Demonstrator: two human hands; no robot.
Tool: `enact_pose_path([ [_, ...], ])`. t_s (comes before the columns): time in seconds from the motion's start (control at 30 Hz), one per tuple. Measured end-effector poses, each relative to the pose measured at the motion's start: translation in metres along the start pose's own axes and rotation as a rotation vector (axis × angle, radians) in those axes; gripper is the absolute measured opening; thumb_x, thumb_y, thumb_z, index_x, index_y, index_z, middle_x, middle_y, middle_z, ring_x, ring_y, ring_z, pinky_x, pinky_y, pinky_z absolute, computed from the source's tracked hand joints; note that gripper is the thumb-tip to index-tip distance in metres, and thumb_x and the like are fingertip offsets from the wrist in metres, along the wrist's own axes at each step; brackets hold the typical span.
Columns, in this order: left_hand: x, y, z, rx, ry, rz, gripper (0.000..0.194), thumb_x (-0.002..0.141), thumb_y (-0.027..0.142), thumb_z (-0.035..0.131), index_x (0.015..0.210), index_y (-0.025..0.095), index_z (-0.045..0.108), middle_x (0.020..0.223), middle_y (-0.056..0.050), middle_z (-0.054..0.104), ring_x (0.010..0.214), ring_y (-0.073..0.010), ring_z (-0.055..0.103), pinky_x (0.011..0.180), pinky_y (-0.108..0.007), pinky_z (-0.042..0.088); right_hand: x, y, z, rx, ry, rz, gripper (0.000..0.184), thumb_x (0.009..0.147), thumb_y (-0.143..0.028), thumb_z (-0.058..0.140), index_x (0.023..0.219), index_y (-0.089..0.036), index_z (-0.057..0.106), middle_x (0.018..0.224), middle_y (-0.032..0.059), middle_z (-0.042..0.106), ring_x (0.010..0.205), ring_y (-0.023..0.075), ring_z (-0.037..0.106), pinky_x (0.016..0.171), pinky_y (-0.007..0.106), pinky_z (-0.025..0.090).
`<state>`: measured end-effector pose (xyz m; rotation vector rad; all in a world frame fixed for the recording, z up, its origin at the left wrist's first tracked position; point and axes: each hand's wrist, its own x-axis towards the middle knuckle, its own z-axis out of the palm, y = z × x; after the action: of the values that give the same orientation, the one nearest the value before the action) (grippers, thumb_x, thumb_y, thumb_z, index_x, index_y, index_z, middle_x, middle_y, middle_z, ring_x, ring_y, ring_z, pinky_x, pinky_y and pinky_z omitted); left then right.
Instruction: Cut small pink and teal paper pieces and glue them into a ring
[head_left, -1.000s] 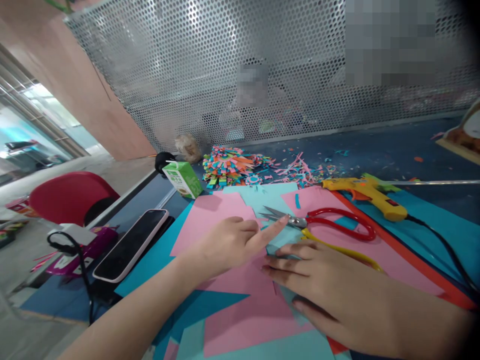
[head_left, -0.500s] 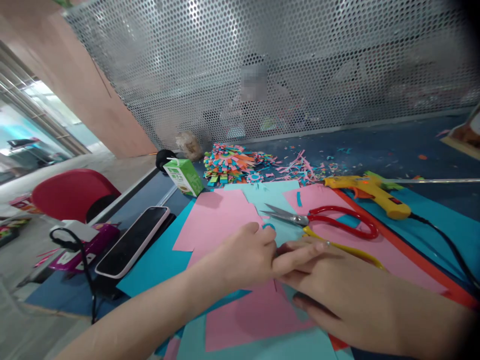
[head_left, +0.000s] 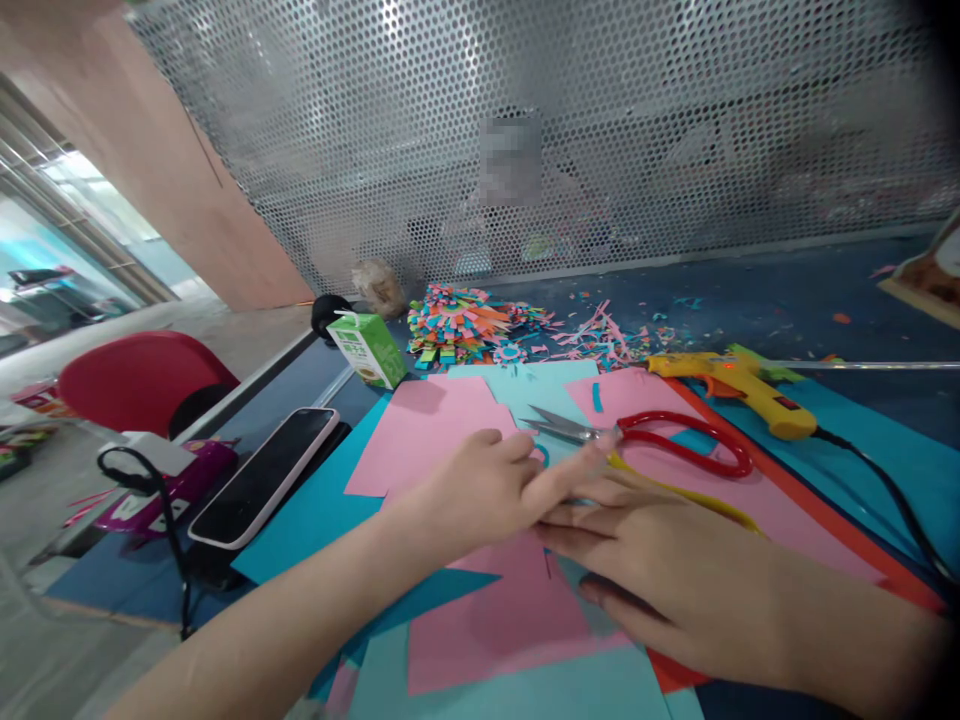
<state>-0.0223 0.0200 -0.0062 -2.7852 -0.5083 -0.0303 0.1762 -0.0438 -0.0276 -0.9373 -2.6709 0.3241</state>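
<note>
My right hand [head_left: 660,575] lies flat, fingers stretched out, on a light blue paper piece [head_left: 581,590] over pink sheets [head_left: 495,625]. My left hand [head_left: 480,490] has its fingers curled and its index finger stretched out over my right hand's fingertips, pointing toward the scissors [head_left: 645,445] with red and yellow handles. The scissors lie shut on the paper just beyond both hands. A small blue paper curl [head_left: 541,455] sits by my left fingers.
A yellow glue gun [head_left: 739,390] with a black cord lies at the right. A phone [head_left: 262,480], a green carton [head_left: 367,350], a pile of coloured paper scraps [head_left: 465,325] and a perforated metal screen [head_left: 570,140] ring the work area. A red chair [head_left: 135,385] stands left.
My left index finger pulled back from the scissors' blades onto my right hand's fingers, then stretched out again. My right hand stayed flat on the paper.
</note>
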Motion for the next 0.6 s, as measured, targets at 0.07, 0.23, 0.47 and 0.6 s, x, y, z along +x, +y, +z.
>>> enact_pose_path([
  [0.07,-0.005,-0.008,0.005,-0.220,0.023,-0.198,0.075,0.091,0.010,0.040,0.151,0.017,-0.004,0.088,-0.005,0.070,0.080,-0.0193,0.065,0.064,-0.029,0.046,0.001,0.003,0.001,0.000,0.083,-0.051,0.033,0.088,-0.013,0.049,0.118,-0.020,0.062,0.120,0.0022,0.067,0.111,0.0239,0.057,0.093,0.043,0.045],
  [0.23,-0.012,-0.025,0.014,-0.902,0.083,-0.533,0.091,0.085,0.014,0.053,0.151,0.022,-0.007,0.095,0.000,0.073,0.080,-0.0140,0.066,0.073,-0.026,0.049,0.002,0.012,0.006,-0.065,0.192,-0.087,0.028,0.093,-0.011,0.044,0.111,-0.019,0.063,0.110,0.0041,0.070,0.101,0.0211,0.063,0.084,0.037,0.052],
  [0.47,-0.007,-0.034,0.017,-1.193,0.088,-0.579,0.086,0.081,0.016,0.060,0.151,0.016,0.010,0.091,-0.005,0.073,0.078,-0.0145,0.066,0.074,-0.026,0.051,0.015,0.024,0.013,-0.167,0.266,-0.025,0.030,0.098,-0.014,0.039,0.122,-0.016,0.056,0.109,0.0064,0.070,0.100,0.0190,0.064,0.082,0.033,0.056],
  [0.6,-0.005,-0.036,0.023,-1.219,0.102,-0.575,0.088,0.078,0.012,0.063,0.150,0.013,0.014,0.092,-0.007,0.074,0.083,-0.0157,0.067,0.076,-0.027,0.051,0.020,0.028,0.016,-0.256,0.266,-0.096,0.032,0.097,-0.009,0.037,0.120,-0.012,0.058,0.098,0.0076,0.072,0.091,0.0205,0.066,0.078,0.033,0.057],
])
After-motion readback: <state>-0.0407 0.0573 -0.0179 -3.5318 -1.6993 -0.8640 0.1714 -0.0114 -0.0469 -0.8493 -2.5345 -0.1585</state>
